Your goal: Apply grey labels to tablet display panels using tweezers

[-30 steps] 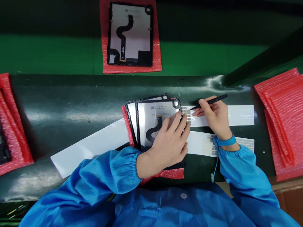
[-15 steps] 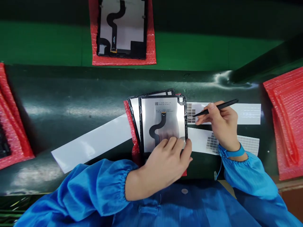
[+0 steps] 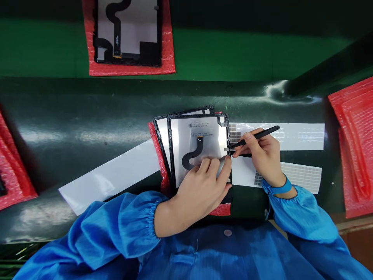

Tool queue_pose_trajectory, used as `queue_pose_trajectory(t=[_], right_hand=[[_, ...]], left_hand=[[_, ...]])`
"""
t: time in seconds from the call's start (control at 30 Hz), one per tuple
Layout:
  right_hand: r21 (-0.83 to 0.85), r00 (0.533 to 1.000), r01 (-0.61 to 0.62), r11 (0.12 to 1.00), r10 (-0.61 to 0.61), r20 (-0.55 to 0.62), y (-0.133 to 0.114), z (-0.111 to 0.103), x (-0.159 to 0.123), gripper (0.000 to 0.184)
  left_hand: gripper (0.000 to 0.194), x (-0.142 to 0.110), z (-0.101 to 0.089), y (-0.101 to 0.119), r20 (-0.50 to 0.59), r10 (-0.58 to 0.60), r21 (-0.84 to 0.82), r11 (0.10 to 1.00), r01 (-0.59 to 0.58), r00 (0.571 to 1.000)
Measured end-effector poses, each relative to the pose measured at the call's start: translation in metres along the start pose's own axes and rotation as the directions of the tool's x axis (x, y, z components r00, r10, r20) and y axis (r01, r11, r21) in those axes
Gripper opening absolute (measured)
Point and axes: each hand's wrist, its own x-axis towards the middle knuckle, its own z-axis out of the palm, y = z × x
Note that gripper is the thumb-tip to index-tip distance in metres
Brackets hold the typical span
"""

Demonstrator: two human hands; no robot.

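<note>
Black tool (image 3: 264, 133) now at edge of upper panel (image 3: 211, 146), tip indistinct

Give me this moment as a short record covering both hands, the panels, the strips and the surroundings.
left hand: resting on the top panel
right hand: holding a slim black tool, tip by a small grey tab at the panel's right edge
under it: another panel, skewed
white strips: either side; right ones bear grey squares
far side: panel on red bubble wrap
</note>
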Motion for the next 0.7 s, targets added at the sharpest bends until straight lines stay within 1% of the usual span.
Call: queue_pose_trajectory(t=[0.33,0.47,0.7], right_hand=[[-0.030,1.000,-0.008,1.000,0.009,0.010,-0.0021,-0.0002,0.0013,0.041],[-0.037,1.000,-0.011,0.999,0.012,0.007,-0.0035,-0.0006,0.0016,0.041],[-0.037,0.999,-0.010,0.999,0.011,0.035,-0.0036,-0.0017,0.0023,0.041]], left_hand=[[0.059,0.0022,0.0002,-0.0025,0.056,-0.010,-0.040,0.999,0.012,0.998],[0.060,0.0029,-0.0004,-0.0035,0.055,-0.008,-0.051,0.999,0.011,0.998],[0.064,0.0075,-0.0031,-0.0067,0.072,-0.004,-0.072,0.997,0.009,0.997]])
